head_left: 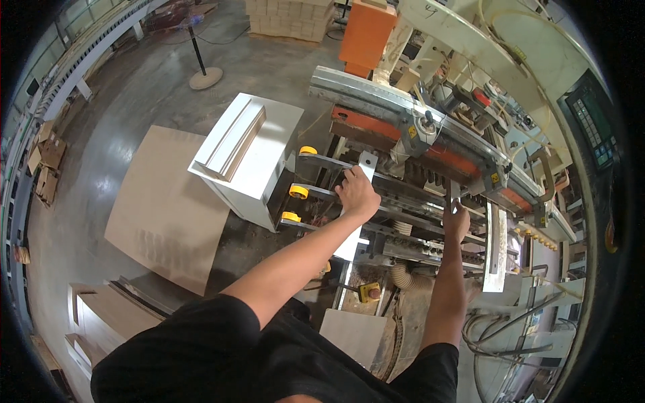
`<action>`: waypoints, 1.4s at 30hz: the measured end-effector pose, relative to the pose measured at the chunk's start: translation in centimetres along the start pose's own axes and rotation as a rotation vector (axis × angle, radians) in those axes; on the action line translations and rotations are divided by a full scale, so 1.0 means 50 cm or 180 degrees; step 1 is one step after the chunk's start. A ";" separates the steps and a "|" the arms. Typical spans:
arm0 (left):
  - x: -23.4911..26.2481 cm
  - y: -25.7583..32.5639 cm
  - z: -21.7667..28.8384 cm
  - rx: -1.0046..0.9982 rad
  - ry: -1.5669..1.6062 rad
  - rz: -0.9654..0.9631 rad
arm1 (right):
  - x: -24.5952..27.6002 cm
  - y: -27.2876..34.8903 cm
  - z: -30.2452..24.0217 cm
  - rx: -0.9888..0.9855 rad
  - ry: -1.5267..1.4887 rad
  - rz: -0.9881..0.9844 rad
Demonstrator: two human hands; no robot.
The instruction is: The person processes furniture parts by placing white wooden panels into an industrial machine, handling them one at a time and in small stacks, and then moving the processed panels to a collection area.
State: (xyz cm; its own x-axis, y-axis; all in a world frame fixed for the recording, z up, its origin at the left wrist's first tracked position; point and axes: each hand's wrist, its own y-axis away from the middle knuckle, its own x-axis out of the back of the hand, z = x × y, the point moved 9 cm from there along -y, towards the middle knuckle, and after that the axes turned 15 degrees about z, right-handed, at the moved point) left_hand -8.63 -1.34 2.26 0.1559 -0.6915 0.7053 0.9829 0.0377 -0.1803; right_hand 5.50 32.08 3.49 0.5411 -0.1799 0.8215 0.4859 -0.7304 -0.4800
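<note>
A narrow white board (349,247) lies across the dark rails of a drilling machine, with a small hole near its far end. My left hand (358,196) is closed over this board, fingers curled at its edge. Farther right, my right hand (457,223) reaches in under the machine's beam with its fingers closed. A narrow grey piece (455,191) stands at its fingertips; whether it is part of the machine I cannot tell. Another white strip (495,250) rests across the right end of the rails.
Left of the rails, a white stack (235,161) carries narrow boards on top. Yellow rollers (299,193) cap the rail ends. A metal beam (403,101) with drilling units spans the far side. A control panel (594,124) hangs at right; a brown sheet (164,208) lies on the floor.
</note>
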 end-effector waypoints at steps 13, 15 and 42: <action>-0.078 0.035 0.018 -0.0126 0.0140 -0.0079 | 0.000 -0.001 -0.008 0.0008 -0.0015 0.0063; -0.084 0.021 0.016 -0.0075 0.0240 -0.0031 | 0.019 -0.002 -0.028 -0.0070 0.0074 -0.0008; -0.060 0.020 0.037 -0.0461 0.0027 -0.0063 | -0.016 -0.013 0.016 0.0171 0.0084 0.0114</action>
State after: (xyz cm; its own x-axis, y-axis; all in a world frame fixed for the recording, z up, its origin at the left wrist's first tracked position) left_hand -7.92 2.13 1.22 0.1352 -0.6972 0.7040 0.9612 -0.0800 -0.2639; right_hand 5.29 33.22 2.91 0.5410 -0.2230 0.8109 0.5031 -0.6869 -0.5245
